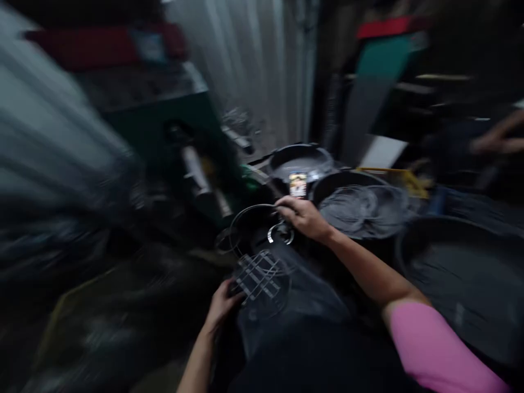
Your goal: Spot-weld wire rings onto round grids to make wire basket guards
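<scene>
My right hand (pixel 301 217) pinches the rim of a thin wire ring (pixel 241 215), which curves down to the left. Below it, my left hand (pixel 224 301) has its fingers closed at the left edge of a round wire grid (pixel 262 275) that lies over my lap. A small shiny ring (pixel 280 233) shows between the hands, under the right one. Just behind my right hand a lit phone screen (pixel 298 184) stands upright. The picture is dark and smeared by motion.
A tub holding wire rings (pixel 347 210) stands to the right, with another tub (pixel 301 161) behind it and a large dark tub (pixel 462 284) nearer. A green machine (pixel 155 131) is at the left. Another person's arm (pixel 497 136) shows at the far right.
</scene>
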The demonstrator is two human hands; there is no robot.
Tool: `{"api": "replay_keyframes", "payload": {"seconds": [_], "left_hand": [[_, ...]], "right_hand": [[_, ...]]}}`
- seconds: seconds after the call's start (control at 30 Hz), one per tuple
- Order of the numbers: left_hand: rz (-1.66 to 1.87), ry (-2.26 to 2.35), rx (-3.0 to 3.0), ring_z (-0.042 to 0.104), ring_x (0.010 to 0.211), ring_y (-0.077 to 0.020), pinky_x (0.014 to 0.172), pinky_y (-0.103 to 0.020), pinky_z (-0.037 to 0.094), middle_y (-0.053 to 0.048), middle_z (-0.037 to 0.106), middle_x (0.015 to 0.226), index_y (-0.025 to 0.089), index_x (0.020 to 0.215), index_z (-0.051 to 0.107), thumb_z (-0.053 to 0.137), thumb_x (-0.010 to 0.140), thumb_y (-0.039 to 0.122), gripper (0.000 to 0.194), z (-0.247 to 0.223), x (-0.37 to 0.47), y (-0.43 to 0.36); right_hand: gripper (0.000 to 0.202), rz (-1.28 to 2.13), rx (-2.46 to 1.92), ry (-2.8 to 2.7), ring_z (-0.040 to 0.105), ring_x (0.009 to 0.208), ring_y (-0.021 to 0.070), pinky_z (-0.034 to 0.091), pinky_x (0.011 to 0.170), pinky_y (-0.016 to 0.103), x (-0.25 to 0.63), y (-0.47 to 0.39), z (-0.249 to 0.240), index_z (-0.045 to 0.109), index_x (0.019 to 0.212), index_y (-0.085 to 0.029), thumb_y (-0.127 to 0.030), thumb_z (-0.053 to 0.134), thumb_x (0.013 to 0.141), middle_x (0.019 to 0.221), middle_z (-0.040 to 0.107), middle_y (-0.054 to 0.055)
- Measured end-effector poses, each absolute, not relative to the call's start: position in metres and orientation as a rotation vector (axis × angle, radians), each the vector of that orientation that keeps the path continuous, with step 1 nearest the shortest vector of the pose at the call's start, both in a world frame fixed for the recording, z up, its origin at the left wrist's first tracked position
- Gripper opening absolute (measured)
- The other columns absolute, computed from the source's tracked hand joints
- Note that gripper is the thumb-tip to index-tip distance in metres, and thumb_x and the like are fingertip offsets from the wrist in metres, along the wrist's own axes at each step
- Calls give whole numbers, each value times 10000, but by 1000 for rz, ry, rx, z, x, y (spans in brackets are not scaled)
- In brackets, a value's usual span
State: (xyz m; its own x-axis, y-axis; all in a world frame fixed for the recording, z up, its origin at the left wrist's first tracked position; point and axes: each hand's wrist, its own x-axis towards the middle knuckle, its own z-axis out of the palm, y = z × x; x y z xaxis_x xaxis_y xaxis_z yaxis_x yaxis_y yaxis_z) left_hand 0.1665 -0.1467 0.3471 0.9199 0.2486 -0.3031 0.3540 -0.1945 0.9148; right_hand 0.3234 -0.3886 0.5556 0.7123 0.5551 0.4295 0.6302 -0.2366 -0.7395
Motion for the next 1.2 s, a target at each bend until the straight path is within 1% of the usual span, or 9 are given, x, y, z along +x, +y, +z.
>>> {"api": "replay_keyframes", "payload": {"seconds": [0.1, 0.2, 0.37, 0.5, 0.7, 0.83, 0.93, 1.03, 1.2], "left_hand": [[-44, 533, 1606, 581, 871, -207, 856, -359, 444, -45, 640, 917, 157, 1079, 590, 831, 441, 225, 686, 349, 132, -120], [-22, 547, 1361, 585, 788, -157, 772, -299, 445, -43, 644, 916, 165, 1217, 518, 786, 539, 309, 743, 350, 125, -109], [22, 620, 1291, 515, 611, -89, 532, -197, 341, -20, 612, 771, 138, 1199, 542, 684, 665, 438, 629, 353, 129, -112], [22, 667, 1375, 414, 503, -66, 471, -200, 260, 16, 560, 657, 129, 1211, 541, 652, 678, 488, 652, 356, 137, -120], [-59, 682, 1494, 432, 532, -86, 497, -210, 298, 20, 541, 618, 119, 1265, 509, 599, 728, 482, 654, 360, 130, -123], [-121, 698, 1517, 519, 620, -116, 554, -224, 368, -32, 643, 789, 158, 1301, 478, 593, 746, 467, 645, 361, 123, -123], [-113, 665, 1514, 585, 886, -190, 735, -271, 439, -87, 638, 1102, 179, 1248, 540, 634, 724, 464, 603, 363, 122, -124], [-71, 661, 1496, 513, 1123, -246, 922, -317, 398, -95, 586, 1222, 178, 1220, 566, 665, 702, 461, 598, 364, 124, -127], [-81, 682, 1418, 560, 1045, -222, 950, -327, 390, -74, 644, 1100, 151, 1275, 503, 717, 643, 432, 724, 362, 124, -130]], "right_hand": [[221, 154, -1774, -763, 551, 718, 139, 414, 676, 232, 322, -345, 513, 612, 855, -181, -344, 463, 849, 742, 603, -3], [186, 354, -1805, -620, 539, 688, 153, 409, 653, 251, 316, -313, 460, 606, 763, -178, -319, 487, 784, 686, 586, -1], [137, 474, -1892, -416, 540, 675, 161, 412, 660, 265, 320, -314, 397, 589, 656, -179, -288, 518, 699, 648, 581, 0], [203, 615, -1787, -232, 528, 592, 148, 405, 544, 241, 314, -333, 372, 606, 714, -180, -368, 531, 702, 604, 569, -6], [291, 837, -1576, 58, 411, 406, 80, 284, 376, 184, 307, -346, 358, 610, 917, -191, -366, 583, 686, 565, 534, -39], [343, 880, -1584, 23, 346, 360, 63, 242, 347, 173, 308, -347, 354, 609, 999, -201, -349, 586, 691, 518, 495, -63], [318, 835, -1613, -58, 487, 463, 93, 361, 406, 189, 309, -345, 351, 638, 982, -200, -327, 580, 697, 631, 600, -18], [276, 757, -1668, -171, 607, 680, 148, 480, 578, 234, 311, -345, 348, 676, 930, -187, -304, 576, 702, 788, 673, 28], [267, 682, -1707, -250, 633, 891, 200, 482, 839, 341, 314, -347, 344, 697, 941, -172, -262, 573, 722, 919, 700, 63]]}}
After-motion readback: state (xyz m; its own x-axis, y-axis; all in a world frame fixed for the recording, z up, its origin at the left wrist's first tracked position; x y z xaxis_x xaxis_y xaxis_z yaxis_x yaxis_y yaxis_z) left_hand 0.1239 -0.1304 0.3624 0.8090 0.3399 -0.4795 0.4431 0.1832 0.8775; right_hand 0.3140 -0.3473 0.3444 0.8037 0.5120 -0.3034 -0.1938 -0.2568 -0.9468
